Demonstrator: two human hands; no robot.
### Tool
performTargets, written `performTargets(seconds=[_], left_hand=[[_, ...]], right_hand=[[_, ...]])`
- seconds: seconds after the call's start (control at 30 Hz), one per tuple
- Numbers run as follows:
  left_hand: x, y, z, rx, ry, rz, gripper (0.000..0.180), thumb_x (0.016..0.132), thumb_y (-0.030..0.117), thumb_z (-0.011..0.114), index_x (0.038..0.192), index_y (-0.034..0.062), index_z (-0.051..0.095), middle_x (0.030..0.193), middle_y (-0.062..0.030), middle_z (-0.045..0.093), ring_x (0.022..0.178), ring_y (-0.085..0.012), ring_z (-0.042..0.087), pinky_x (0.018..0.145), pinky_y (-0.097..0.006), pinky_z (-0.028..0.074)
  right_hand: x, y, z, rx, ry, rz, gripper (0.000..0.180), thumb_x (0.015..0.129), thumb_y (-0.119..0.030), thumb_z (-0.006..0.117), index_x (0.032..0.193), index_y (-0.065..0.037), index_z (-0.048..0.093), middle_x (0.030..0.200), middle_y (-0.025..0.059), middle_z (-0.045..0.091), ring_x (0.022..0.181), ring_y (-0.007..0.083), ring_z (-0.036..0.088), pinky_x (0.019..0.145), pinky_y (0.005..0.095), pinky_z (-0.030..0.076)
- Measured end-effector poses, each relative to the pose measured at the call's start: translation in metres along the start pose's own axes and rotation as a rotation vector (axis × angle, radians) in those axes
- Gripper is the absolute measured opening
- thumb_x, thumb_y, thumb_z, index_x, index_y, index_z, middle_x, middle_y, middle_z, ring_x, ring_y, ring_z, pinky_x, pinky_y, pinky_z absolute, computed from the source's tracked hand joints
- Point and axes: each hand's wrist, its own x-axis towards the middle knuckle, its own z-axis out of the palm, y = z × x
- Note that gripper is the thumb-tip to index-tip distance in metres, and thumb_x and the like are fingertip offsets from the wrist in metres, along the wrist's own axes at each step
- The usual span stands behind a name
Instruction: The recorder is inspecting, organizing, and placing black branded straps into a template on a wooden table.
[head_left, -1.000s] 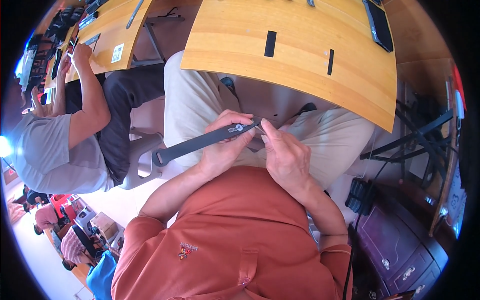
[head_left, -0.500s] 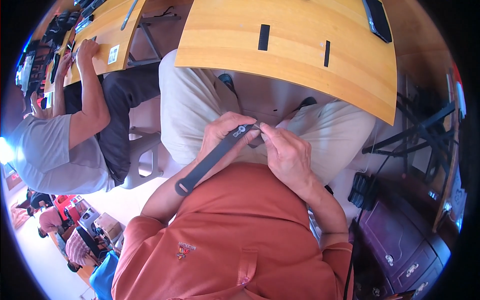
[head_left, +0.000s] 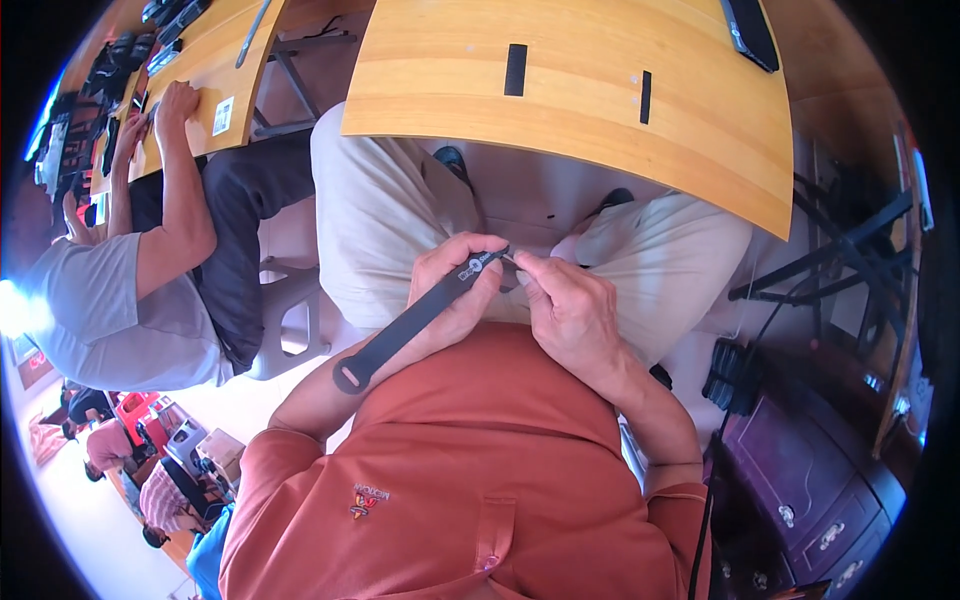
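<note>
A dark grey strap (head_left: 410, 322) runs slantwise across my lap, its rounded, slotted end hanging over my left forearm. My left hand (head_left: 436, 268) is closed around its upper part, near a pale printed mark, with thumb and index finger at the far tip. Close against that tip, the thumb and forefinger of my right hand (head_left: 572, 312) are pinched together. Something thin and small shows between the right fingertips and the strap's end, too small to name. Both hands are held above my lap, short of the table edge.
Ahead is a wooden table (head_left: 430, 75) bearing two black strips (head_left: 516, 70) and a dark flat object (head_left: 750, 35). At left another person (head_left: 185, 200) sits at a second table (head_left: 240, 85). A purple cabinet (head_left: 800, 470) and a black bundle (head_left: 730, 375) stand at right.
The strap's slotted end has shifted slightly left and down. My hands keep the same grip at its tip, with small finger movements. The whole view has shifted slightly.
</note>
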Motion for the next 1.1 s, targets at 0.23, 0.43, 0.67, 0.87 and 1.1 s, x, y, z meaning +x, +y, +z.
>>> performTargets(seconds=[0.23,0.43,0.67,0.87,1.1], left_hand=[[-0.003,-0.005,0.004,-0.033,0.002,-0.058,0.018,0.094,0.001,0.063,0.112,-0.0005,0.066,0.084,-0.0094,0.071,0.076,-0.0142,0.07,0.069,-0.029,0.055],[-0.003,-0.011,0.006,-0.051,0.035,-0.078,0.016,0.097,0.002,0.061,0.112,-0.0012,0.065,0.079,-0.0078,0.067,0.069,-0.0144,0.064,0.064,-0.029,0.051],[0.003,-0.024,0.014,-0.079,0.07,0.008,0.017,0.098,0.002,0.059,0.114,-0.0016,0.063,0.08,-0.0082,0.065,0.068,-0.0171,0.063,0.064,-0.03,0.05],[0.004,-0.03,0.016,-0.021,0.064,0.011,0.016,0.099,0.004,0.057,0.113,-0.0015,0.063,0.082,-0.0105,0.066,0.071,-0.0192,0.065,0.065,-0.032,0.051],[0.005,-0.027,0.017,0.037,0.057,-0.008,0.016,0.097,0.002,0.057,0.112,0.0002,0.064,0.084,-0.0135,0.067,0.072,-0.0254,0.066,0.068,-0.035,0.052]], right_hand=[[-0.003,0.0,0.006,-0.161,-0.019,-0.043,0.029,0.088,-0.004,0.065,0.117,-0.006,0.068,0.09,0.0125,0.073,0.077,0.0318,0.071,0.062,0.0451,0.056],[-0.002,0.003,0.017,-0.022,-0.075,0.166,0.031,0.084,0.003,0.066,0.114,-0.004,0.066,0.091,0.0132,0.074,0.076,0.0308,0.072,0.062,0.0432,0.056],[0.008,-0.003,0.019,-0.307,-0.034,0.011,0.023,0.089,-0.003,0.067,0.112,-0.004,0.064,0.085,0.0141,0.073,0.075,0.0327,0.072,0.062,0.0461,0.056],[0.007,0.013,0.037,-0.044,-0.06,0.257,0.027,0.089,-0.006,0.066,0.116,-0.007,0.062,0.082,0.0131,0.073,0.068,0.0344,0.071,0.061,0.0466,0.056],[0.012,0.013,0.036,-0.262,-0.036,0.12,0.039,0.089,-0.007,0.067,0.128,-0.008,0.064,0.091,0.0134,0.076,0.076,0.0327,0.073,0.062,0.0471,0.056]])
